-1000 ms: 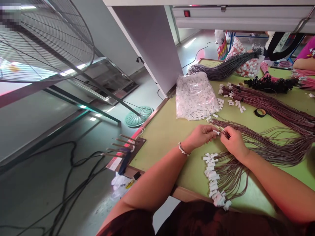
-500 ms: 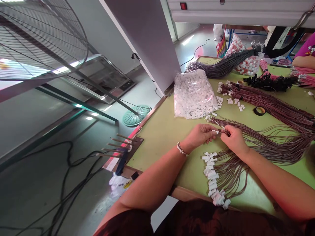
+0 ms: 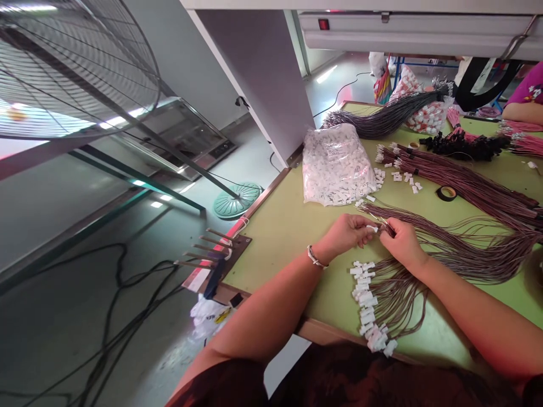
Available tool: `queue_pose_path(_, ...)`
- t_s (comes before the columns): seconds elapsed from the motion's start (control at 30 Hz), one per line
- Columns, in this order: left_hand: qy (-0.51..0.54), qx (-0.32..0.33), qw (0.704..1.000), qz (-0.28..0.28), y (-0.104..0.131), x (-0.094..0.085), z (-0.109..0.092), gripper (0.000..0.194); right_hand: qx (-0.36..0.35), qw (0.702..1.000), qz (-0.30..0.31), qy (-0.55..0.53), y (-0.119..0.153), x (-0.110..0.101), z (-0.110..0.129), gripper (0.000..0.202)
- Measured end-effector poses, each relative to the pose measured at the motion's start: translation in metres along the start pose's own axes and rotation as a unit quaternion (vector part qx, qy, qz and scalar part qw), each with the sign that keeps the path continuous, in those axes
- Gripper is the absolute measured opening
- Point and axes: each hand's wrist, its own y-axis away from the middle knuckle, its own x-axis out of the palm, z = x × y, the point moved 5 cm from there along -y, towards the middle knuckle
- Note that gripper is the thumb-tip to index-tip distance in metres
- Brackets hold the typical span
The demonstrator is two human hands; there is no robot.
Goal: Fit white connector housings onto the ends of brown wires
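Note:
My left hand (image 3: 345,233) pinches a small white connector (image 3: 373,229) over the green table (image 3: 280,232). My right hand (image 3: 402,244) meets it fingertip to fingertip and grips the ends of thin brown wires (image 3: 466,249) that fan off to the right. Below my hands lies a bunch of brown wires with white connectors fitted on their ends (image 3: 368,305). A clear bag full of white connectors (image 3: 335,164) sits just beyond, with a few loose ones (image 3: 405,178) spilled beside it.
More wire bundles (image 3: 462,181) and a dark bundle (image 3: 382,118) cross the far table, with a black tape roll (image 3: 448,193) between. Another person's arm (image 3: 520,110) rests at the far right. A standing fan (image 3: 76,68) and floor cables (image 3: 127,316) lie left of the table edge.
My hands stay together at the same spot; only the fingers shift slightly on the connector and wire ends. The view has tilted a little.

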Motion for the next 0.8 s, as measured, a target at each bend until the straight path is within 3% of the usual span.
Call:
queue_pose_path(0.23, 0.02, -0.013, 0.999, -0.024, -0.004, -0.01, 0.003, 0.017, 0.04, 0.999, 0.0, -0.035, -0.002, -0.001, -0.007, 0.013)
queue_pose_path(0.4, 0.014, -0.019, 1.0, -0.018, -0.003, -0.008, 0.003, 0.016, 0.027, 1.0, -0.007, -0.012, -0.002, -0.001, -0.006, 0.011)
queue_pose_path(0.7, -0.01, 0.025, 0.999, -0.024, -0.002, -0.009, -0.003, 0.016, 0.07, 0.995, 0.038, -0.064, -0.004, 0.002, -0.013, 0.011)
queue_pose_path(0.8, -0.048, 0.044, 0.998, -0.011, -0.001, -0.007, -0.005, 0.019, 0.053, 0.998, 0.027, -0.031, -0.005, 0.0, -0.01, 0.011)
